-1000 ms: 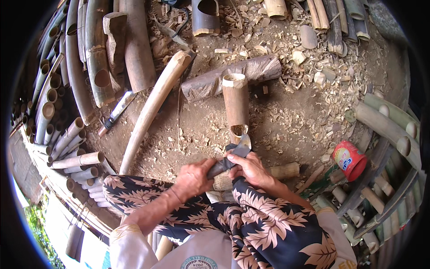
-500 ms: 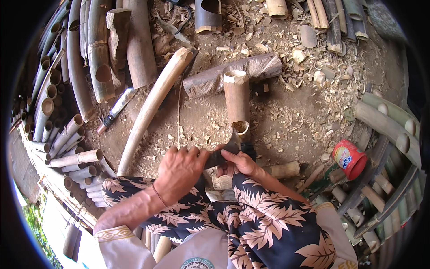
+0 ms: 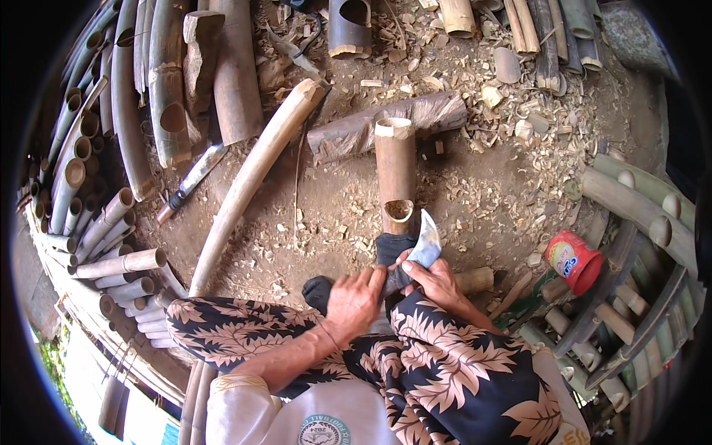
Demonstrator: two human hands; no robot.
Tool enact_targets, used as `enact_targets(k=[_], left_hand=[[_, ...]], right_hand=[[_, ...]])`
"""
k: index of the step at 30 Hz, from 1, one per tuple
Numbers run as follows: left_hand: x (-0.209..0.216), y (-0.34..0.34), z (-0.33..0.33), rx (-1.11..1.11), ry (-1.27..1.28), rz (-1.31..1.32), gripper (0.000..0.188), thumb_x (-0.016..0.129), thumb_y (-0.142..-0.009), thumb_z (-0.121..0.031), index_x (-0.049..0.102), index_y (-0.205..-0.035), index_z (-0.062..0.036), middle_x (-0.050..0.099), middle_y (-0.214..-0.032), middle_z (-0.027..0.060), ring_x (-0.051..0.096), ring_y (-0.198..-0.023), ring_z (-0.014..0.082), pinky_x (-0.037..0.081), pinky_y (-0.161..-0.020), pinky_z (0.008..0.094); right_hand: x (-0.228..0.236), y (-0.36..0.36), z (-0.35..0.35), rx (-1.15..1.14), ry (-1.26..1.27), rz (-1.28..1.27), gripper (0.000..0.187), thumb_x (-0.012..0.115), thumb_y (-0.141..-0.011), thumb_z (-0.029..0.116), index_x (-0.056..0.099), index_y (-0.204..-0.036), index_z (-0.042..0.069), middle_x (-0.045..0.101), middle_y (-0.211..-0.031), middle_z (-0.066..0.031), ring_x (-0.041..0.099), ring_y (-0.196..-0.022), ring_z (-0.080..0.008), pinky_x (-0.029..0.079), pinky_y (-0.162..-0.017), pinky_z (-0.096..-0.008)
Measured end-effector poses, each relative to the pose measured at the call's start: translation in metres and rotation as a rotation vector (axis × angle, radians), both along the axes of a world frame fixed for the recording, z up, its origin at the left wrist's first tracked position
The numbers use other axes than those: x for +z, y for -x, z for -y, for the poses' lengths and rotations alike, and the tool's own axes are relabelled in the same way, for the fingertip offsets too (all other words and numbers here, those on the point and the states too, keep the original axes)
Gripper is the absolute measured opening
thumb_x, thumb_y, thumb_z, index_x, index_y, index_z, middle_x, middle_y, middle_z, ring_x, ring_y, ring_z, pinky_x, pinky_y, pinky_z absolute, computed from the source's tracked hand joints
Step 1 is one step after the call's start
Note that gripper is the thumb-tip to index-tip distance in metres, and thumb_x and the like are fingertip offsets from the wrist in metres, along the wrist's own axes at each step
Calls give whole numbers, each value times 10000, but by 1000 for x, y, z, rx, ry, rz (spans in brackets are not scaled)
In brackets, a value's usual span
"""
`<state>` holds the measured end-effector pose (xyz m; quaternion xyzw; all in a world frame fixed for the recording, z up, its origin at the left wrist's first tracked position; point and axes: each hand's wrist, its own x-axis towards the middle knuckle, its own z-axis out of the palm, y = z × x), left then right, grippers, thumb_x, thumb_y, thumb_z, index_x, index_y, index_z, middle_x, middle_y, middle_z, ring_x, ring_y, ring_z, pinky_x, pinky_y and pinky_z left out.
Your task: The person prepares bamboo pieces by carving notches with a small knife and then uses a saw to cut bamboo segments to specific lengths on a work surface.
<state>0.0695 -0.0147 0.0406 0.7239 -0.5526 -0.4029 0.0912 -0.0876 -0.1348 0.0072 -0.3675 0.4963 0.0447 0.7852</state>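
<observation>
A knife with a short curved steel blade (image 3: 426, 243) is held between my hands above my lap, its tip pointing away from me. My left hand (image 3: 356, 298) is closed round the end of its dark handle (image 3: 398, 280). My right hand (image 3: 436, 285) grips where handle and blade meet, thumb against the base of the blade. Just beyond stands a bamboo tube (image 3: 395, 167), its cut upper end against a rough wooden log (image 3: 337, 141) and a notched opening in its near part. Its near end meets my dark-socked foot (image 3: 394, 248).
Another knife (image 3: 199, 172) lies on the ground at left, beside a long curved bamboo pole (image 3: 248, 182). Stacked bamboo tubes (image 3: 122, 261) fill the left side. A red container (image 3: 574, 262) and a bamboo rack (image 3: 619, 322) stand at right. Wood chips (image 3: 493, 159) litter the ground.
The knife has turned, so its blade now shows its bright flat side. Both hands have shifted right and nearer to me, and my other dark-socked foot has come into view.
</observation>
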Motion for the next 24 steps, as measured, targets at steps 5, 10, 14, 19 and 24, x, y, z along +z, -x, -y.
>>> enact_targets(k=[5, 10, 14, 19, 24], left_hand=[[54, -83, 55, -334, -171, 208, 224, 596, -829, -105, 560, -1049, -88, 619, -823, 93, 670, -737, 270, 491, -676, 401], [43, -97, 71, -377, -434, -38, 276, 628, -802, -128, 540, -1053, -58, 668, -855, 148, 690, -750, 322, 544, -689, 431], [10, -44, 31, -63, -415, -207, 353, 634, -790, -129, 505, -1103, -32, 680, -879, 217, 685, -742, 387, 562, -704, 478], [-6, 45, 26, 422, -424, -357, 457, 651, -786, -170, 464, -1153, 28, 649, -844, 317, 649, -738, 485, 528, -703, 543], [-5, 38, 10, 407, -334, -387, 455, 684, -793, -218, 474, -1147, -23, 649, -899, 288, 636, -808, 485, 516, -727, 549]], right_hand=[[-15, -35, -2, -230, -608, 369, 308, 538, -1012, 252, 554, -1253, 61, 622, -847, -62, 608, -661, -111, 564, -697, -309], [-7, -42, 9, -259, -652, 204, 296, 559, -991, 231, 568, -1235, 63, 634, -917, -61, 586, -635, -129, 535, -678, -283], [-5, -28, 11, -15, -191, -86, 302, 616, -930, 301, 683, -1056, 35, 663, -791, -38, 593, -514, -131, 485, -521, -274], [-22, -17, -8, 104, 312, -297, 293, 576, -928, 296, 670, -976, 22, 707, -768, -113, 679, -708, -226, 528, -659, -365], [4, -21, -6, 210, 409, -235, 282, 532, -947, 281, 643, -898, 27, 703, -793, -141, 698, -780, -306, 543, -725, -413]])
